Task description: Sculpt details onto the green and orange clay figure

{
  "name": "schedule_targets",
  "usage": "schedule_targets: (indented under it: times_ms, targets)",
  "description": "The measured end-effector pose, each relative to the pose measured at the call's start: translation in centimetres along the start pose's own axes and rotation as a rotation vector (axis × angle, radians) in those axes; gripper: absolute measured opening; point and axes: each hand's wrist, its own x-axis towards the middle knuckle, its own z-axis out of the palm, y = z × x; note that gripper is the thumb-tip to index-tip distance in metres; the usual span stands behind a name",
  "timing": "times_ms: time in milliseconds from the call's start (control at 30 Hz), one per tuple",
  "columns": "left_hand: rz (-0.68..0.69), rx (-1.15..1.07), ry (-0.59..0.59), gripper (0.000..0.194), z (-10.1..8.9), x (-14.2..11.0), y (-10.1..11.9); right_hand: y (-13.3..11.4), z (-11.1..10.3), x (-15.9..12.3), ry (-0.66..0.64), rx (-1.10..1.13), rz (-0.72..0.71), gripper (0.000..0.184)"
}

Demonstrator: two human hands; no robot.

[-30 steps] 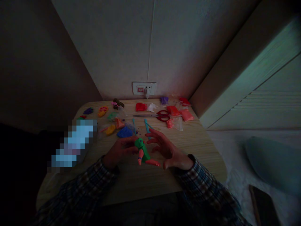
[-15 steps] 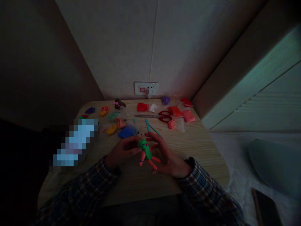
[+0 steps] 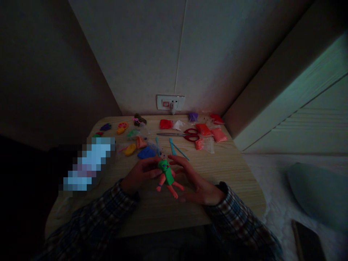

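Observation:
A small clay figure with a green head and body and pink-orange arms and legs is held above the near middle of the table. My left hand grips it at the head, fingers bent behind and thumb at its side. My right hand curves around the other side with its fingers apart; the fingertips are near the figure's head and arm, and whether they touch is hard to tell in the dim light. A dark band shows on one wrist of the figure.
Scissors with red handles lie beyond my hands, near light-blue modelling tools. Around them are bags of coloured clay, such as blue, orange and purple. A blurred-out bright screen stands on the left.
The figure has shifted slightly left and turned more upright. My right thumb has drawn away from its foot, and the right fingers are a little more spread.

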Motion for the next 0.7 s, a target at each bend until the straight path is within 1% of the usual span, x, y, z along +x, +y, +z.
schedule_targets:
  times_ms: [100,167,267,400,500,600,700]
  targets:
    - [-0.019,-0.024,-0.051,0.031,0.18,0.03,0.03,-0.01,-0.40,-0.08,0.069,0.028,0.007,0.078]
    - [-0.038,-0.012,-0.090,0.031,0.26,-0.01,0.10,0.00,-0.45,-0.03,0.085,0.045,0.025,0.071]
    - [-0.052,0.059,-0.130,0.032,0.27,-0.13,0.18,0.05,-0.21,0.19,0.068,0.069,0.029,0.070]
    - [-0.106,0.133,-0.131,0.037,0.20,-0.31,0.06,0.05,0.30,0.62,0.024,0.065,0.003,0.068]
    - [-0.151,0.132,-0.161,0.037,0.21,-0.37,-0.12,-0.15,0.48,0.81,0.008,0.040,-0.012,0.060]
    - [-0.163,0.107,-0.196,0.037,0.22,-0.34,-0.24,-0.47,0.48,0.84,0.020,0.009,-0.013,0.049]
    - [-0.201,0.132,-0.184,0.035,0.19,-0.30,-0.23,-0.77,0.48,0.84,0.044,-0.015,-0.006,0.037]
